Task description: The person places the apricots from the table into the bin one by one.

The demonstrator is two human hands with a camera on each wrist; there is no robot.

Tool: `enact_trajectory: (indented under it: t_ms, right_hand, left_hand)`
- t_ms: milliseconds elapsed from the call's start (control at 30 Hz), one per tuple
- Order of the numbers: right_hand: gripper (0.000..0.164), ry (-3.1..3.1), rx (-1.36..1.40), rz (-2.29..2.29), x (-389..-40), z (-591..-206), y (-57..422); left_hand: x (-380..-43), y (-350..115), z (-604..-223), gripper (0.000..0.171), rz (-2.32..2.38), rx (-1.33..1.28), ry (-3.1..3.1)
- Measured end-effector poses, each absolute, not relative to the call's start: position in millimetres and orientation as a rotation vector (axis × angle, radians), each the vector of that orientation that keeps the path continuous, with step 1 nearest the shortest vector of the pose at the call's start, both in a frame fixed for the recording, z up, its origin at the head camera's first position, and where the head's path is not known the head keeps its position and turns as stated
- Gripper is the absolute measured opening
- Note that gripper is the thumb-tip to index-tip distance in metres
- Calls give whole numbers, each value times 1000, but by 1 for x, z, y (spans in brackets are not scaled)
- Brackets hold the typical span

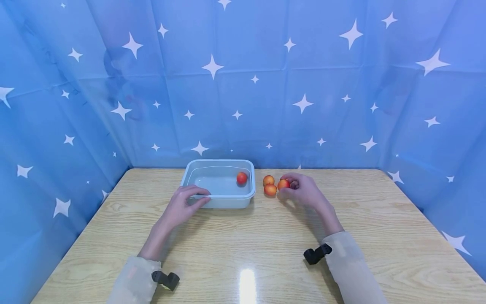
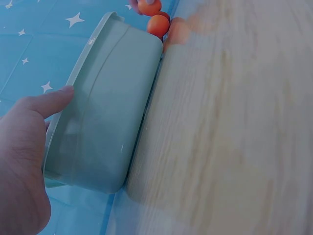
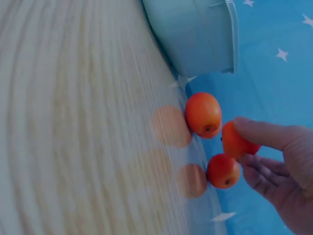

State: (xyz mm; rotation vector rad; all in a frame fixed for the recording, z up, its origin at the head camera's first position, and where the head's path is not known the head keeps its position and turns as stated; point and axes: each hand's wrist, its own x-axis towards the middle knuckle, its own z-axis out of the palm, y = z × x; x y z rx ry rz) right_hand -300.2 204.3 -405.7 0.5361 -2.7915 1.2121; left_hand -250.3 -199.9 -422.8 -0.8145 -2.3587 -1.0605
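Observation:
A pale blue plastic bin [image 1: 216, 203] stands on the table with one red fruit [image 1: 241, 178] inside. My left hand [image 1: 184, 204] holds the bin's near rim toward its left corner. The thumb shows at the rim in the left wrist view; the other fingers are mostly hidden behind the wall. To the right of the bin, my right hand [image 1: 303, 192] pinches a small round red-orange fruit [image 3: 234, 141] between thumb and fingers. Close beside it, two similar fruits, one nearer [image 1: 270, 190] and one farther [image 1: 268, 180], sit on the table.
The light wood table [image 1: 243, 236] has a glossy top that reflects the fruits. A blue curtain [image 1: 243, 93] with white stars hangs right behind the table's far edge and along both sides. Each sleeve carries a small black camera, one left [image 1: 166, 280] and one right [image 1: 317, 254].

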Motion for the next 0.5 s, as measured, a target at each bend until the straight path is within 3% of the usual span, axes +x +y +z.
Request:
enact_trajectory:
  t_ms: [500]
  right_hand:
    - [40,-2652,576,1197,-298,-391,195]
  left_hand:
    - [-249,-199,-421,13,-1065,-813,-2360]
